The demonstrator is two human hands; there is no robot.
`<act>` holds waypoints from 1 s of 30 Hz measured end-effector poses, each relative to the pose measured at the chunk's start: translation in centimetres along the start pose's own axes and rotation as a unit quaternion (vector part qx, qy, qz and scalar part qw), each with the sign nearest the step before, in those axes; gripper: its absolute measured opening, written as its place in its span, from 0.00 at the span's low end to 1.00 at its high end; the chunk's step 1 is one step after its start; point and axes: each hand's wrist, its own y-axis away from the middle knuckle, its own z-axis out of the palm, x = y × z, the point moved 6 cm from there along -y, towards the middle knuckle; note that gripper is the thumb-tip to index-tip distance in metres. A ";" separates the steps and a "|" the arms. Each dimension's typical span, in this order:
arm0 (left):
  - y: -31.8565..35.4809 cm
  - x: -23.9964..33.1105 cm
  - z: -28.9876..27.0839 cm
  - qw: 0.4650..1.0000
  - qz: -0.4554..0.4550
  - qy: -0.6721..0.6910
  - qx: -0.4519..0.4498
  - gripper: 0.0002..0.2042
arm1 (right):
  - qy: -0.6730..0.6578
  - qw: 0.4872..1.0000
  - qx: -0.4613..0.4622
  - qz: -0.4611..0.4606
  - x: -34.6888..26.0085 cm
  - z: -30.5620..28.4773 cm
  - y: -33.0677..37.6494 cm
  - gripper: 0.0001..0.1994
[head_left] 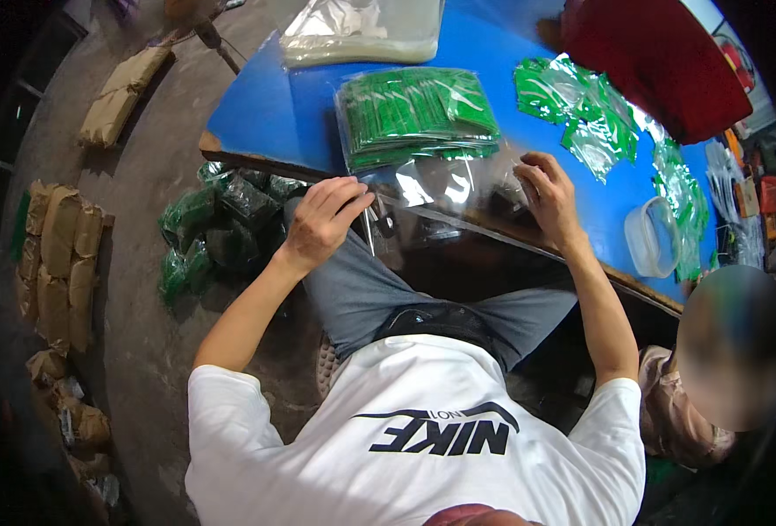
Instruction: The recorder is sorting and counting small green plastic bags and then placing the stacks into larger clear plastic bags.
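Observation:
On the blue table, a stack of flat green packets (419,110) lies inside a clear plastic bag (441,188). The bag's loose end reaches over the table's near edge toward my lap and catches the light. My left hand (322,221) pinches this end at its left side, fingertips together. At the other side, my right hand (549,198) grips the film between thumb and fingers. Between the two hands the film is stretched out flat, apart from the packets.
Clear plastic bags (362,35) are piled at the table's far side. Loose green packets (594,114) spread to the right, near a red object (655,66) and a clear tub (653,237). Filled green bundles (221,219) lie on the floor at left. Another person (682,412) sits at right.

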 end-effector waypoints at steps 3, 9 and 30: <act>-0.4 -0.4 0.1 1.000 0.006 0.012 -0.004 0.14 | 0.004 1.000 -0.011 0.002 0.0 0.2 -0.3 0.08; -0.2 -1.2 0.6 0.998 -0.015 0.044 0.030 0.09 | 0.007 1.000 -0.013 0.017 -0.1 0.0 -0.9 0.08; -11.8 -14.3 -3.7 0.812 -0.348 0.408 0.231 0.07 | -0.254 0.948 0.098 0.164 4.9 -6.3 -12.8 0.08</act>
